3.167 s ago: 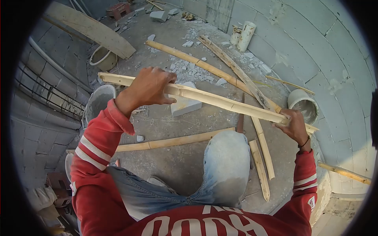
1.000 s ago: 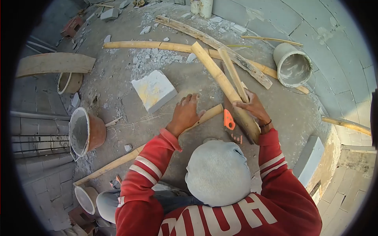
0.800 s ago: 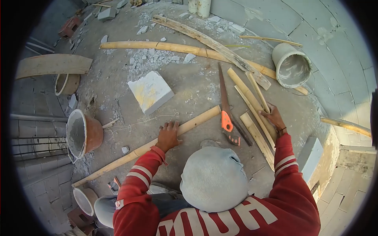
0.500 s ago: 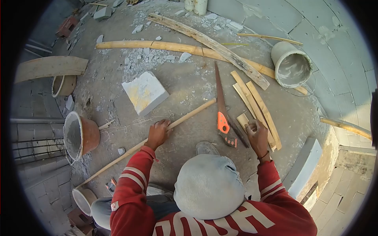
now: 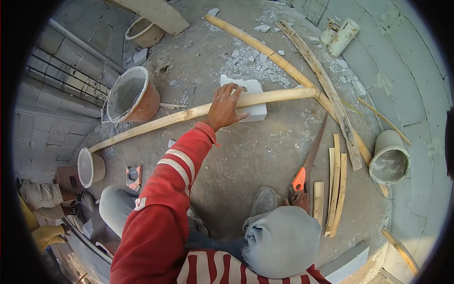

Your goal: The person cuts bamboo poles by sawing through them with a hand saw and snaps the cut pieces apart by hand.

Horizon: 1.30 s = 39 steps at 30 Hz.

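Note:
My left hand [image 5: 224, 107] is closed over a long pale bamboo pole [image 5: 163, 124], fingers across its top and thumb on the near side. Beneath the pole is a white block [image 5: 255, 112], partly covered by it and my hand. The pole's left end meets the rim of a small bucket [image 5: 97, 166]; its right end reaches a longer bamboo piece [image 5: 265, 49]. Low on the right, my right hand [image 5: 301, 201] is closed at the handle of a hand saw [image 5: 299, 180], partly hidden behind my knee. The saw's blade points up and away along the floor.
Short wooden strips [image 5: 337, 189] lie right of the saw. A weathered plank [image 5: 326, 83] crosses the longer bamboo. Mortar buckets stand left [image 5: 147, 102] and right [image 5: 389, 161]. An orange-handled tool [image 5: 134, 177] lies near my left knee. Another person's legs [image 5: 42, 195] show at far left.
My left hand has moved forward with the bamboo pole, which now lies over the white block. My right hand has gone from the wooden strips to the saw handle. The view has turned left.

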Each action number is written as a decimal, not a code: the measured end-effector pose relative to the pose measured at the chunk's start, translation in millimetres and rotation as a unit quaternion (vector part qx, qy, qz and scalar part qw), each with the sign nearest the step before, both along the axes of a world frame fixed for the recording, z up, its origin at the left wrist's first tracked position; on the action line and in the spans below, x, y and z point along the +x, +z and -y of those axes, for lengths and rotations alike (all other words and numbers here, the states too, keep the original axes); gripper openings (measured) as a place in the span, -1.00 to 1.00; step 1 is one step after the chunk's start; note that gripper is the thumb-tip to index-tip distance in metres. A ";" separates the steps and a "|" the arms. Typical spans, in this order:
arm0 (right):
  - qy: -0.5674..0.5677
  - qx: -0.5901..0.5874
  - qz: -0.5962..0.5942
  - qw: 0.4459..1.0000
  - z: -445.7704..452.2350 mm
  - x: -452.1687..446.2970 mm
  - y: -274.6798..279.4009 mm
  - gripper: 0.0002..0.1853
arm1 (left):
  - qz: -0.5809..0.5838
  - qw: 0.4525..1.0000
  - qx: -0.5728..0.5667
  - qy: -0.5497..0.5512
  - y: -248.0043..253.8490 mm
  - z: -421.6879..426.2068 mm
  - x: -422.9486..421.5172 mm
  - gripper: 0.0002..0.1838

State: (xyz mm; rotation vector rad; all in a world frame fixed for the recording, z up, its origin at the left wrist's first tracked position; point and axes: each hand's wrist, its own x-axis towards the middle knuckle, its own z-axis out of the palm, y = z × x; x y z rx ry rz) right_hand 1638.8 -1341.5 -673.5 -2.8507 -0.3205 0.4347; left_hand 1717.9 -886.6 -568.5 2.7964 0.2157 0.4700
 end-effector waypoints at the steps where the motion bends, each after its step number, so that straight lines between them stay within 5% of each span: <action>1: -0.007 0.027 -0.001 1.000 7.0 -0.8 -4.4 -0.33 | -0.007 1.000 0.013 0.004 -3.8 -17.2 -15.9 -0.18; 7: -0.062 0.105 -0.038 0.992 -1.2 14.2 -3.0 -0.40 | -0.121 0.989 0.062 0.053 -28.0 -95.3 -84.7 -0.20; 9: -0.109 0.129 -0.075 0.983 -15.4 12.0 11.4 -0.41 | -0.180 0.978 -0.045 0.089 -36.2 -106.2 -92.2 -0.31; 11: -0.098 0.219 0.125 0.963 -20.8 10.5 17.6 -0.50 | -0.166 0.982 -0.049 0.078 -39.1 -111.5 -91.1 -0.40; 16: -0.175 0.322 0.107 0.924 -20.9 15.0 53.3 -0.67 | -0.206 0.970 -0.109 0.064 -13.9 -98.7 -55.0 -0.41; 20: -0.086 0.406 0.043 0.909 -30.4 11.8 77.7 -0.62 | -0.278 0.945 -0.169 0.045 -39.9 -89.3 -39.7 -0.29; 24: -0.003 0.424 -0.030 0.905 -83.5 26.2 95.9 -0.63 | -0.191 0.966 -0.115 0.135 -55.9 -84.8 -47.5 -0.24; 27: 0.098 0.451 0.035 0.886 -125.1 39.4 85.7 -0.56 | -0.204 0.962 -0.090 0.160 -42.8 -71.5 -42.6 -0.21; 31: 0.079 0.512 -0.045 0.854 -166.3 42.6 99.0 -0.33 | -0.183 0.954 -0.037 0.232 -26.5 -45.6 -29.0 -0.17; 34: 0.079 0.456 -0.139 0.875 -169.2 50.1 96.1 -0.34 | -0.134 0.955 -0.036 0.260 -41.3 -43.3 -17.3 -0.18; 39: 0.093 0.474 -0.072 0.873 -168.7 55.3 73.3 -0.38 | -0.157 0.958 -0.015 0.240 -46.6 -47.0 -12.1 -0.15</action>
